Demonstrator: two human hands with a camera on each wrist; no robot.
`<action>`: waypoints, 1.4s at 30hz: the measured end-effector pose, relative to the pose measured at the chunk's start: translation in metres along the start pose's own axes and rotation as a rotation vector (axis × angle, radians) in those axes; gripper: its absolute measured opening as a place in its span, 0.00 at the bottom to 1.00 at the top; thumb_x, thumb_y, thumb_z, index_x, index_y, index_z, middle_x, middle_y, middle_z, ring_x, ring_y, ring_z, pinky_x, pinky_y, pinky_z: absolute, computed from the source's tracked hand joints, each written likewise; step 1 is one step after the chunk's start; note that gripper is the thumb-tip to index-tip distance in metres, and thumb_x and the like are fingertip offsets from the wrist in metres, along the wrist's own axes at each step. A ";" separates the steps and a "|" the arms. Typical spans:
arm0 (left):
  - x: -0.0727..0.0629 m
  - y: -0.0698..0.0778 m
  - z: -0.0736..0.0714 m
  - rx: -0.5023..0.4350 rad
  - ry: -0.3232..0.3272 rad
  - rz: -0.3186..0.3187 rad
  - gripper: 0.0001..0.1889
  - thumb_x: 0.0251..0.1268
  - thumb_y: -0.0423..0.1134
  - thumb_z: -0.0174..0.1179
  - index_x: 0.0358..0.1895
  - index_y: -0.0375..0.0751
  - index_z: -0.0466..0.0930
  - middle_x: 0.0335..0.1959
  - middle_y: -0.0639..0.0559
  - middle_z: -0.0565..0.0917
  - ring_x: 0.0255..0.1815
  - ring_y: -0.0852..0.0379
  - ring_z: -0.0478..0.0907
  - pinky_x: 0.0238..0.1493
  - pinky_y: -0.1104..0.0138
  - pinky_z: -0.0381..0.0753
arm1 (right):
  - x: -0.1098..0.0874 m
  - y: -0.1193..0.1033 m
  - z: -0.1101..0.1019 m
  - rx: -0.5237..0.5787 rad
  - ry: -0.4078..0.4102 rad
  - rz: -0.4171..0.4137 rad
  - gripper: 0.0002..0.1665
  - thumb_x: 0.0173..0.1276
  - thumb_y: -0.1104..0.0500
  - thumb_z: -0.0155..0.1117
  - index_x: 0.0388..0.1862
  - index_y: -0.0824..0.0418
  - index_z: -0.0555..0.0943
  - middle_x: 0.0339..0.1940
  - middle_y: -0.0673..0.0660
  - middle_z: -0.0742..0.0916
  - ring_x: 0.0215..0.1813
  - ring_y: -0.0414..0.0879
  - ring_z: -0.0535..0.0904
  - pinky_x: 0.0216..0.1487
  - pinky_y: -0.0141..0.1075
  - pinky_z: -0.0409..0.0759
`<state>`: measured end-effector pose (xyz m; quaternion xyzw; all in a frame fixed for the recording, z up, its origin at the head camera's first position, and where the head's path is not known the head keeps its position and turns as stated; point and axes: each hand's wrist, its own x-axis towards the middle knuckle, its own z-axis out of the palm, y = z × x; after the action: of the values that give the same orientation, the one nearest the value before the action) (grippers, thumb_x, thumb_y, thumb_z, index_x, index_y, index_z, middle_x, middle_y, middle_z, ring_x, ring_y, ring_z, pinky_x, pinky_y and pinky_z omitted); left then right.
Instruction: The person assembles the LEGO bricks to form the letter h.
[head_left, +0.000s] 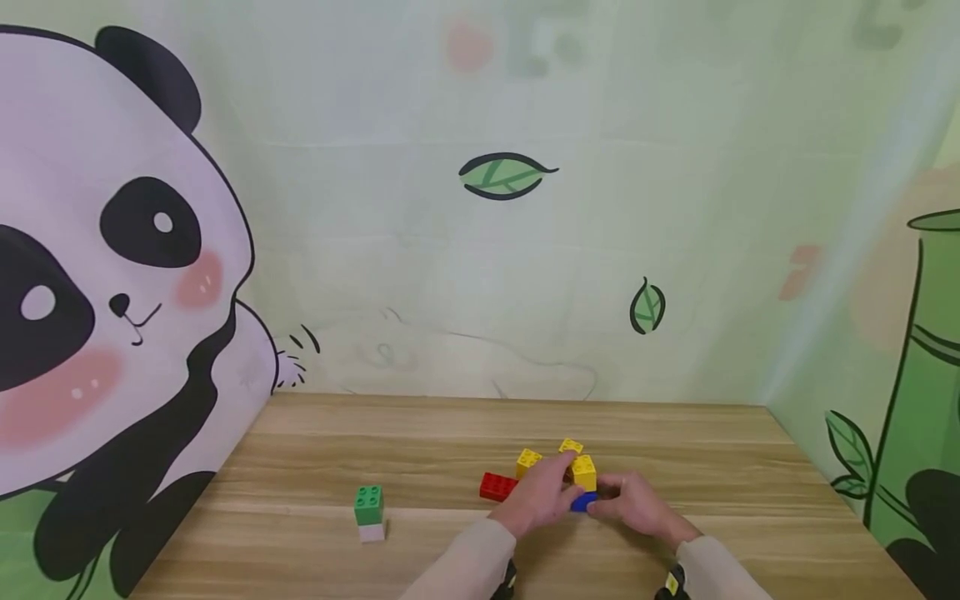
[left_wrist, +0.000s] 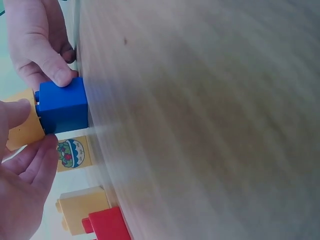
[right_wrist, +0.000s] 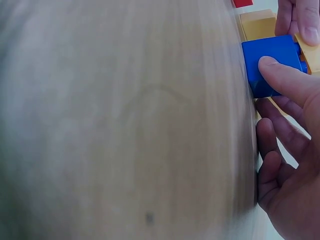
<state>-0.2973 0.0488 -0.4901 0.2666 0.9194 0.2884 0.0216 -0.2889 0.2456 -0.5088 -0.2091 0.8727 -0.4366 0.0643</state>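
A blue toy building brick point(head_left: 584, 501) stands on the table, and my right hand point(head_left: 637, 504) pinches it, thumb point(right_wrist: 282, 75) on its near face. On top of it sits a yellow brick point(head_left: 584, 472), which my left hand point(head_left: 536, 496) grips between thumb and fingers. In the left wrist view that yellow brick point(left_wrist: 27, 127) is slightly tilted, and some studs of the blue brick point(left_wrist: 64, 107) show in the gap between the two. Just behind the hands is another yellow brick point(head_left: 571, 446), partly hidden; the left wrist view shows a printed picture on one yellow brick point(left_wrist: 75, 153).
Left of my left hand lie a red brick point(head_left: 497, 487) and a yellow brick point(head_left: 528, 462). Farther left, a green brick point(head_left: 368, 504) is stacked on a white one point(head_left: 372, 532). Behind the wooden table point(head_left: 420, 433) hangs a panda-print backdrop point(head_left: 375, 250).
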 end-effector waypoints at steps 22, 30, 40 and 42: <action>0.002 -0.002 -0.001 -0.024 -0.026 0.031 0.26 0.68 0.48 0.56 0.65 0.43 0.65 0.54 0.55 0.75 0.52 0.62 0.71 0.56 0.67 0.72 | 0.002 0.003 0.000 0.010 -0.004 -0.013 0.15 0.61 0.59 0.68 0.47 0.62 0.83 0.42 0.55 0.86 0.42 0.48 0.78 0.41 0.33 0.75; 0.005 0.006 -0.005 0.115 -0.043 0.081 0.24 0.68 0.47 0.56 0.63 0.40 0.66 0.50 0.53 0.77 0.49 0.62 0.73 0.54 0.69 0.73 | 0.001 0.002 -0.001 0.005 -0.019 -0.022 0.14 0.62 0.60 0.67 0.46 0.64 0.83 0.40 0.56 0.86 0.41 0.48 0.79 0.41 0.31 0.76; 0.008 0.006 -0.002 0.086 -0.064 0.045 0.25 0.66 0.47 0.58 0.64 0.44 0.68 0.56 0.55 0.77 0.54 0.63 0.74 0.56 0.68 0.72 | 0.001 0.005 -0.001 0.006 -0.013 -0.026 0.16 0.62 0.60 0.68 0.47 0.63 0.83 0.40 0.54 0.86 0.40 0.46 0.79 0.41 0.31 0.76; 0.008 0.003 -0.002 0.031 -0.058 0.031 0.25 0.65 0.47 0.58 0.64 0.44 0.68 0.55 0.55 0.77 0.53 0.63 0.74 0.55 0.68 0.73 | 0.001 0.005 0.000 -0.010 -0.006 -0.028 0.15 0.62 0.59 0.68 0.47 0.63 0.83 0.39 0.54 0.87 0.40 0.45 0.79 0.41 0.31 0.76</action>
<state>-0.3033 0.0545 -0.4861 0.2894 0.9185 0.2666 0.0399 -0.2914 0.2481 -0.5129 -0.2231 0.8716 -0.4325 0.0598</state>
